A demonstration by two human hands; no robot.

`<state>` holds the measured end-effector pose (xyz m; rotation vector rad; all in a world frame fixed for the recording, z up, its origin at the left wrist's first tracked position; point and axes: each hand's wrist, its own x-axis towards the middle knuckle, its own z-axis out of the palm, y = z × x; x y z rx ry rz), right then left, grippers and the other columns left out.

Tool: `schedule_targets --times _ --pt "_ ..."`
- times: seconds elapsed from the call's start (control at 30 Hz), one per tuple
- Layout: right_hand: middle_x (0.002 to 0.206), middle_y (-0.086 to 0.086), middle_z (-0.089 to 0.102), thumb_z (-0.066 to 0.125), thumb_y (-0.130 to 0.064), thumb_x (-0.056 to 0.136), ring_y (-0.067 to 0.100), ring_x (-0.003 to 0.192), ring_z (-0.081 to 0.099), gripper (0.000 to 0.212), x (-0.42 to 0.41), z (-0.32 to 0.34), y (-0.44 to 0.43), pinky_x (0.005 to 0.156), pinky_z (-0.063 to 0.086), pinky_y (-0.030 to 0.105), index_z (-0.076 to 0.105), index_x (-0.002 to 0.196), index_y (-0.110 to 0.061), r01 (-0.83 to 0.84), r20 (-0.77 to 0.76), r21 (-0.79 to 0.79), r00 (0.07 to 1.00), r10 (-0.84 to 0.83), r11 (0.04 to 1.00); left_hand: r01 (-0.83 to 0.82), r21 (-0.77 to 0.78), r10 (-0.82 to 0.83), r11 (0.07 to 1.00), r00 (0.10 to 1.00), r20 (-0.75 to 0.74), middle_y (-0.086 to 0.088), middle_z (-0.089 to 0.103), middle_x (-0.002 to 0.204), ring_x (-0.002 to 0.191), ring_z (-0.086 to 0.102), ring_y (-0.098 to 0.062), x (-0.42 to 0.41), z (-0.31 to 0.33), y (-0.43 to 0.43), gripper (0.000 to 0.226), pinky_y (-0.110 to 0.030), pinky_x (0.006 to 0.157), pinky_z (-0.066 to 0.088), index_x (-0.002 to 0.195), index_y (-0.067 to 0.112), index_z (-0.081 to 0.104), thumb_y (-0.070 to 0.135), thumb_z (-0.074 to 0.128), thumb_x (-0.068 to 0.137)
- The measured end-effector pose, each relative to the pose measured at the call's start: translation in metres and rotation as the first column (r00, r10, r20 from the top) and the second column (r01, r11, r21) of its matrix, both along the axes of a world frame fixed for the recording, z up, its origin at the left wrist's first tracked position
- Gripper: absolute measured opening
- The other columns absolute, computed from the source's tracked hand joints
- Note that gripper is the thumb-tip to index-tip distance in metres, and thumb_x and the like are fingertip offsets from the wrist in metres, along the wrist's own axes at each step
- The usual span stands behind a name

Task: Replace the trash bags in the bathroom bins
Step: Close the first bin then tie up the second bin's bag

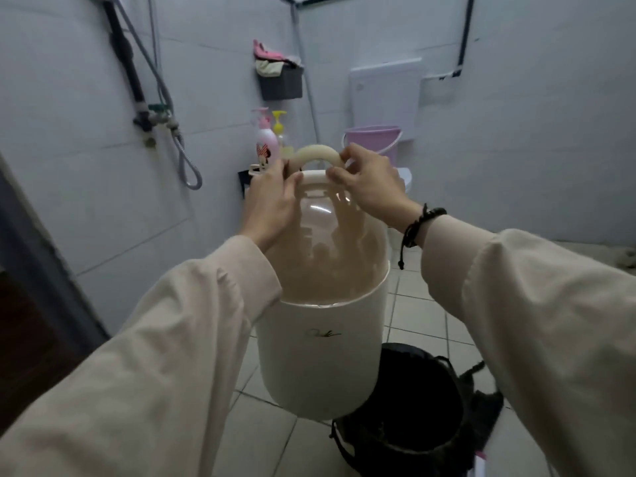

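The person holds a white bin (320,352) up in the air, tilted so its open mouth faces the camera and its base points down toward the floor at 6 o'clock. I judge it is held this way so the inside can be seen and reached while the hands work at the far rim.

At 12 o'clock on the bin there is a white top piece with a curved cream handle (318,153) above it. The left hand (272,201) is at 10 o'clock of this part; its fingers are closed on the left end of the handle and on the rim under it. The right hand (370,187) is at 2 o'clock, and its fingers pinch the right end of the handle and the rim. Both hands carry the bin together, probably to keep it steady while the top part is set or a liner is fitted. I cannot tell whether a clear liner is inside already; the inner wall looks shiny and brownish.

Below the bin, at 5 o'clock, a black bag (413,411) stands open on the tiled floor (423,315), just beside the bin's base. It is probably placed there to take the old rubbish, near at hand.

Behind, at 1 o'clock, a pink bucket (373,139) sits by the wall, apart from the work.
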<state>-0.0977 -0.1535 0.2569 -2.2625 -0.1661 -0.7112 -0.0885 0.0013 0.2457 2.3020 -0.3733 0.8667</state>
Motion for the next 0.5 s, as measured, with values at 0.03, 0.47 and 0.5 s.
schedule_targets --times 0.03,0.47,0.5 --pt "0.107 0.002 0.068 0.055 -0.045 0.087 0.029 0.101 0.061 0.026 -0.003 -0.001 -0.01 0.085 0.046 0.039 0.059 0.102 -0.023 0.02 -0.011 -0.013 1.0 -0.02 1.0 0.029 -0.019 -0.029 0.999 0.999 -0.018 -0.018 0.064 0.112 0.105 0.057 -0.037 -0.002 -0.004 -0.01 0.031 -0.038 0.083 0.042 0.119 0.008 0.053 0.027 0.043 0.097" --pt "0.101 0.004 0.069 0.052 -0.048 0.088 0.031 0.094 0.062 0.023 -0.038 -0.068 -0.098 0.082 0.049 0.04 0.054 0.096 -0.027 0.138 -0.166 -0.145 0.973 -0.162 0.98 0.242 -0.103 -0.256 0.965 0.952 -0.165 -0.016 0.065 0.099 0.094 0.059 -0.032 -0.019 -0.084 -0.093 0.023 -0.039 0.079 0.046 0.107 0.009 0.054 0.027 0.043 0.097" --pt "0.097 0.006 0.07 0.05 -0.051 0.088 0.033 0.09 0.064 0.021 -0.037 -0.078 -0.102 0.081 0.05 0.04 0.05 0.093 -0.03 0.125 -0.197 -0.177 0.967 -0.16 0.976 0.251 -0.098 -0.265 0.963 0.948 -0.176 -0.016 0.066 0.099 0.094 0.06 -0.032 -0.021 -0.092 -0.095 0.022 -0.039 0.078 0.046 0.108 0.01 0.054 0.026 0.043 0.097"
